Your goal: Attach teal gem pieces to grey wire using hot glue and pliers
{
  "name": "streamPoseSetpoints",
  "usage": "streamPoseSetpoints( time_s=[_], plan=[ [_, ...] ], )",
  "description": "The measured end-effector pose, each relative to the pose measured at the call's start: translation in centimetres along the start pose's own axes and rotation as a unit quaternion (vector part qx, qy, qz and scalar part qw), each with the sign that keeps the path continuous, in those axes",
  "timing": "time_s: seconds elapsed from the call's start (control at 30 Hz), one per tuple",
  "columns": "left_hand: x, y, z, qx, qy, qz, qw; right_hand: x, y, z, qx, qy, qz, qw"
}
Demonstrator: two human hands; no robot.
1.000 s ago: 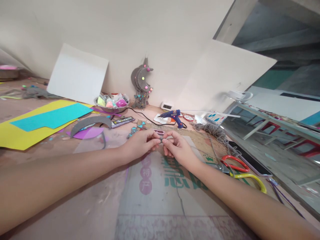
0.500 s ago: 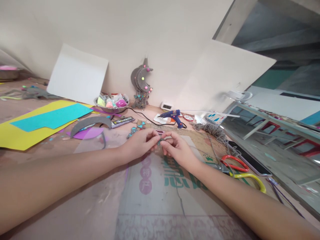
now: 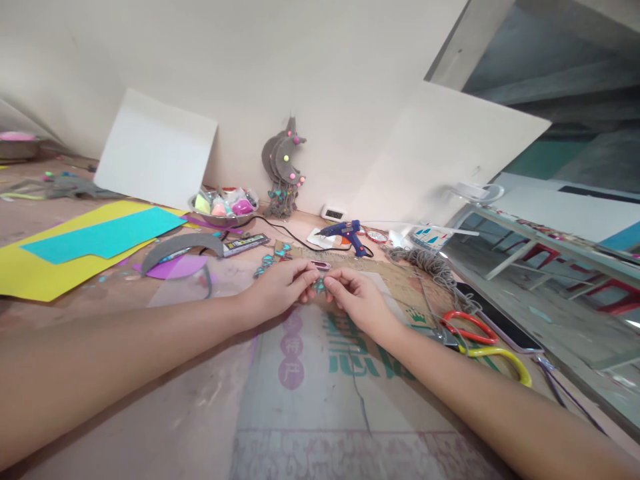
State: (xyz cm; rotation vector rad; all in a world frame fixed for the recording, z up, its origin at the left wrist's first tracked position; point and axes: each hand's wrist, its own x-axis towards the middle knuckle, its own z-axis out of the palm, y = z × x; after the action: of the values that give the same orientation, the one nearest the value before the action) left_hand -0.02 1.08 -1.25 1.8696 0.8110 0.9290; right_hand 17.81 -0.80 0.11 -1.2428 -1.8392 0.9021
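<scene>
- Left hand (image 3: 280,288): fingers curled nearly closed, fingertips pinching a small teal-and-grey craft piece (image 3: 319,286).
- Right hand (image 3: 356,299): fingertips pinched on the same piece, above the printed cardboard sheet (image 3: 320,373).

Two hands pinch a small teal piece over a cluttered craft surface.

The left hand (image 3: 280,288) and right hand (image 3: 356,300) meet fingertip to fingertip around a tiny teal piece (image 3: 319,287), too small to identify with certainty; it may be a cut foam shape. They work above a printed cardboard sheet (image 3: 320,373). Behind them lies a blue glue gun (image 3: 345,233), with a tangle of grey twine (image 3: 425,261) to its right. Red-handled scissors (image 3: 467,327) and yellow-handled scissors (image 3: 503,360) lie near the right forearm. Far left, a teal sheet (image 3: 105,235) rests on a yellow sheet (image 3: 30,273). A metal bowl (image 3: 225,207) of coloured bits sits by the wall, beside a grey crescent ornament (image 3: 283,167).
</scene>
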Motion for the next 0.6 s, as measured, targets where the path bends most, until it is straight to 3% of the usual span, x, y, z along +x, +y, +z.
streamPoseSetpoints(
  time_s=[0.37,0.6],
  plan=[
    [-0.1,0.24,0.12,0.039,0.024,0.001,0.999,-0.05,-0.02,-0.11,0.011,0.034,0.002,0.999],
    [-0.02,0.13,0.11,0.04,0.033,-0.001,0.999,0.12,-0.34,-0.52,-0.082,0.108,-0.053,0.989]
  ],
)
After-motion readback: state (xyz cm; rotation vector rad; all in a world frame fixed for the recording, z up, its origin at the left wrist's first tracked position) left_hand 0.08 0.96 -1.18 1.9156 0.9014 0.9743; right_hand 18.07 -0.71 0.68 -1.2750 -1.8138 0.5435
